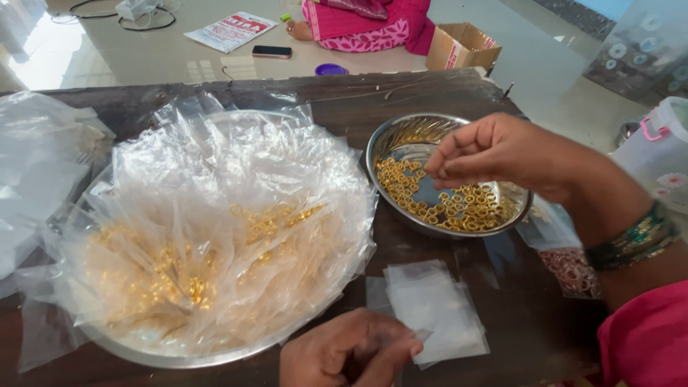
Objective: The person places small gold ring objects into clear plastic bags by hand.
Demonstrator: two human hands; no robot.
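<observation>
My right hand [494, 150] hovers over a steel bowl [401, 129] half full of small gold rings [459, 208], its fingertips pinched together near the rings; whether a ring is between them I cannot tell. At the bottom edge my left hand [347, 351] is closed on a small clear plastic pouch [416, 337]. More small clear pouches [437, 304] lie stacked just right of it on the dark wooden table [401, 93].
A large steel tray [179, 357] heaped with filled clear pouches [215, 222] takes up the table's left half. Crumpled plastic [36, 158] lies far left. On the floor beyond sit a person in pink [365, 25], a phone [271, 51] and a cardboard box [462, 44].
</observation>
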